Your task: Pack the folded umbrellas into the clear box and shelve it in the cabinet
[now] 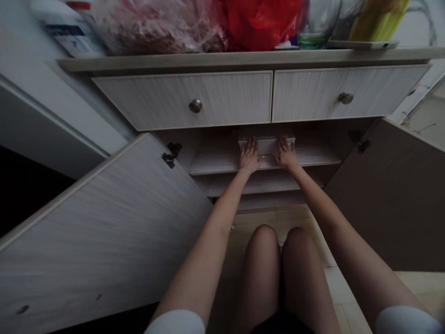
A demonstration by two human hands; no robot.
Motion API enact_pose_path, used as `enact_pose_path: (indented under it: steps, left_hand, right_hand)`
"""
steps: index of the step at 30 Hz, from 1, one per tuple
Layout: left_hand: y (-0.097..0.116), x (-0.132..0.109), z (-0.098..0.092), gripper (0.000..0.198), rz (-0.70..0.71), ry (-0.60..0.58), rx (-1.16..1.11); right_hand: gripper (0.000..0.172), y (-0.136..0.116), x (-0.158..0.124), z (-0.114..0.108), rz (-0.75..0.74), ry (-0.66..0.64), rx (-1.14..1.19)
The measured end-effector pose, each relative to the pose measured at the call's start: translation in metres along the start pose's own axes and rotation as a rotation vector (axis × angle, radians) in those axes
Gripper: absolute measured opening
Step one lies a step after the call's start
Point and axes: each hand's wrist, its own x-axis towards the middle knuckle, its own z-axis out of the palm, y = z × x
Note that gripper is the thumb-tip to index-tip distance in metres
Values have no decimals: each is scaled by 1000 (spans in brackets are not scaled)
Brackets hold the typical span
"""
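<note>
On streaky shelving (217, 157), fingers (248, 147) touch a box (267, 146).

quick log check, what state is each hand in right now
Left hand: open, touching the left part of the pale rectangular box.
Right hand: open, touching its right part.

Box (267, 147) on upper shelf (217, 160)

1. The single view comes from a camera worn on the person's head, facing forward and down.
2. It looks at the cabinet (229, 99) nearly front-on from above; the edge of the counter (215, 60) crosses the upper frame.
3. Knees (264, 239) and forearms (217, 232) lie close below the lens; the fingers (252, 147) are farther off, just above mid-height.
4. The wide view takes in both open doors (104, 222) and some floor (290, 214).
</note>
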Motion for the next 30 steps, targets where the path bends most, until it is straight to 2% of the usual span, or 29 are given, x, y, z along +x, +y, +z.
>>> enact_pose_path:
  steps: [14, 30]
  left_hand:
    - [-7, 24, 1, 78, -25, -64, -9]
    - [-13, 35, -1, 80, -49, -141, -14]
  right_hand:
    - [73, 6, 27, -6, 33, -141, -73]
    - [73, -3, 36, -18, 78, -236, -89]
